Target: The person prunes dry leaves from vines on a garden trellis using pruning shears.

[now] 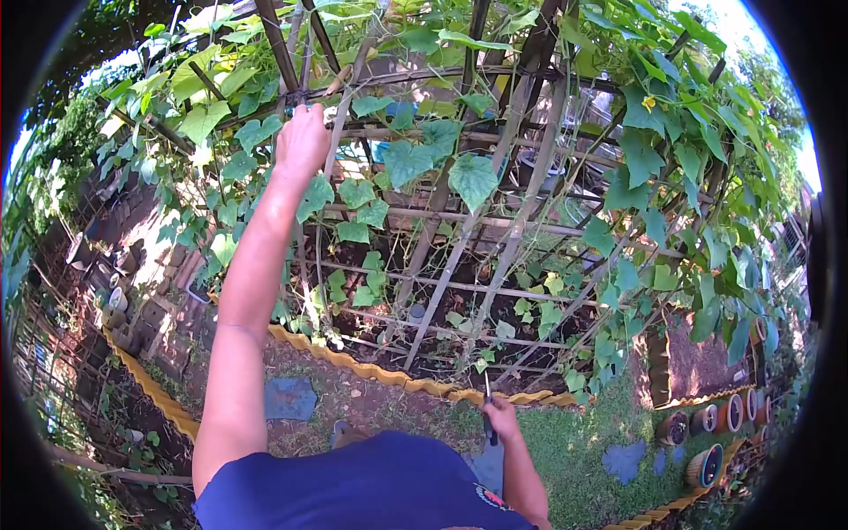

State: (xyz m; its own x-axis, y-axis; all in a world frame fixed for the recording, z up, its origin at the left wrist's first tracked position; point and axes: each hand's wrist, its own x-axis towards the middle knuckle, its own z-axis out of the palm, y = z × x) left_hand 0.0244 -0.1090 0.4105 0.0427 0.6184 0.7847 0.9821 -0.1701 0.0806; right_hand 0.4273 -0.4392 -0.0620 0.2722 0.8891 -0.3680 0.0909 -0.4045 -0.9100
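Observation:
My left hand (pixel 302 141) is raised at arm's length to the upper left of a trellis of wooden poles (pixel 442 300). Its fingers are curled closed right at a joint of the poles, and I cannot tell what is inside them. Low on the right, my right hand (pixel 502 417) grips the black handle of a knife (pixel 488 389), its thin blade pointing up toward the trellis foot. Climbing vines with broad green leaves (pixel 474 181) cover the lattice, and a yellow flower (pixel 649 103) shows among the foliage on the right.
A wavy yellow edging (pixel 353 364) borders the bed under the trellis. Flat bluish stepping stones (pixel 290 398) lie in the soil and grass. Several round pots (pixel 730 413) stand at the right, more at the far left. A bare pole (pixel 115 474) crosses the lower left.

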